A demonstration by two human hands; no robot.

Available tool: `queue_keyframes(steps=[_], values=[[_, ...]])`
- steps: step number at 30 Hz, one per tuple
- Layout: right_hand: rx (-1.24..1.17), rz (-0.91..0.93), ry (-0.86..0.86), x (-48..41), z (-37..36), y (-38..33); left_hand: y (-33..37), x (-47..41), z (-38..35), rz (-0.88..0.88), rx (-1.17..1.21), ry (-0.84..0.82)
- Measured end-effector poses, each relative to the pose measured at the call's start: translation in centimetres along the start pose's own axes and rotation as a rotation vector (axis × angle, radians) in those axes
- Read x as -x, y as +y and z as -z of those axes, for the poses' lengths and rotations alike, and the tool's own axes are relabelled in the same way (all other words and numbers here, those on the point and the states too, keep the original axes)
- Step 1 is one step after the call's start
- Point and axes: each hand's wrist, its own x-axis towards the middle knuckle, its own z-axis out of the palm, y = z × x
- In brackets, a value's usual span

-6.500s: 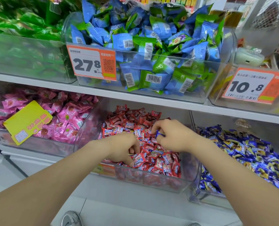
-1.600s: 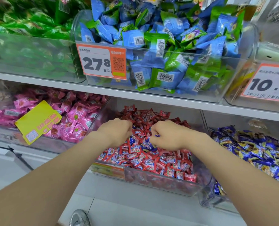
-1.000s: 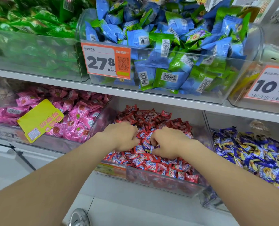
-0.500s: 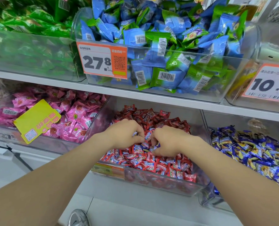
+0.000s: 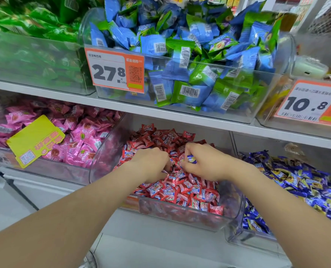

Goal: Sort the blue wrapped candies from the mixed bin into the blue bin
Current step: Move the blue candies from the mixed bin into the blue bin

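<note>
1. Our right hand (image 5: 205, 164) pinches a crinkly blue candy (image 5: 191, 158) above the clear plastic mixed bin (image 5: 180, 216).
2. Our left hand (image 5: 151, 164), at 9 o'clock, curls into glossy red wrappers (image 5: 180, 190); we cannot tell its hold.
3. The blue bin (image 5: 257, 237) sits at 3 o'clock.

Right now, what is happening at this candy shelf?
A person is sorting candy with both hands in the mixed bin of mostly red wrappers. The right hand pinches one blue wrapped candy; the left hand digs among the red candies, its grip hidden. The blue bin stands just to the right.
</note>
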Motion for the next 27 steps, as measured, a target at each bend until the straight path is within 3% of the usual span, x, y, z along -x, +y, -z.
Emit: queue_keyframes(steps=[8, 11, 15, 20, 23, 27], values=[[-0.190, -0.163, 0.033, -0.6, 0.0, -1.8, -2.2, 1.1, 1.7, 0.043, 0.343, 0.206], [-0.148, -0.165, 0.061, -1.4, -0.3, -2.1, -2.9, 1.6, 2.8, 0.122, 0.394, 0.260], [-0.044, -0.113, 0.022, -2.7, -1.3, -3.4, -3.1, 2.3, 3.2, 0.279, 0.415, 0.249], [0.043, -0.034, -0.034, -3.8, -3.2, -5.2, -3.8, 2.1, 2.6, 0.318, 0.379, 0.181], [0.105, 0.027, -0.152, -4.2, -4.2, -6.1, -4.4, 1.8, 2.1, 0.338, 0.376, 0.141], [0.209, 0.015, -0.213, -3.9, -3.2, -5.8, -4.9, 1.7, 1.7, 0.274, 0.318, 0.088]])
